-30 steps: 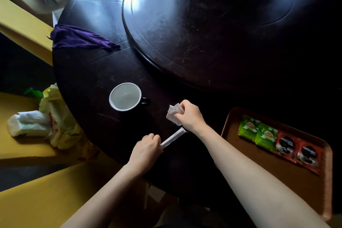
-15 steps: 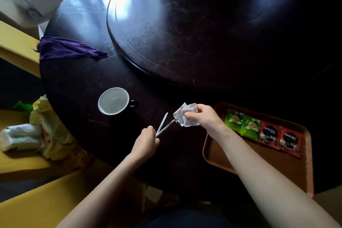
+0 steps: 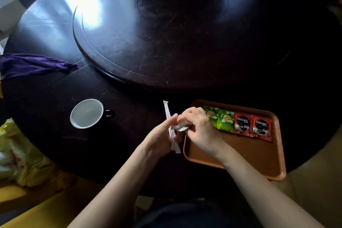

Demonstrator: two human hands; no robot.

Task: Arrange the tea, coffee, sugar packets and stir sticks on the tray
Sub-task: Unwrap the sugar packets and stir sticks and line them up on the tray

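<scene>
Stir sticks [image 3: 169, 126] in white paper wrappers were held in the left hand [image 3: 162, 135], fingers closed around them, just beside the near-left corner of the orange tray [image 3: 255, 155]. One wrapped end projected upward past the fingers, away from the person; the other end extended below the palm toward the tray's left rim. How many sticks were in the grip could not be told.

Above the tray's left edge, the right hand [image 3: 199, 129] met the left. Its fingers were closed on small white packets [image 3: 180, 127], pinched between both hands; whether these were sugar packets could not be read.

Along the tray's far side lay a row of four sachets. Two green tea packets [image 3: 220, 119] occupied the left half of the row, the leftmost partly hidden behind the right hand. Two red coffee packets [image 3: 252, 125] occupied the right half, touching edge to edge. The near part of the tray was bare.

The tray rested on the dark round table [image 3: 55, 102], its near-right corner overhanging the table edge. Well left of the tray stood a white-lined cup [image 3: 86, 113]. Farther left of the tray, a purple cloth [image 3: 31, 65] lay at the table edge.
</scene>
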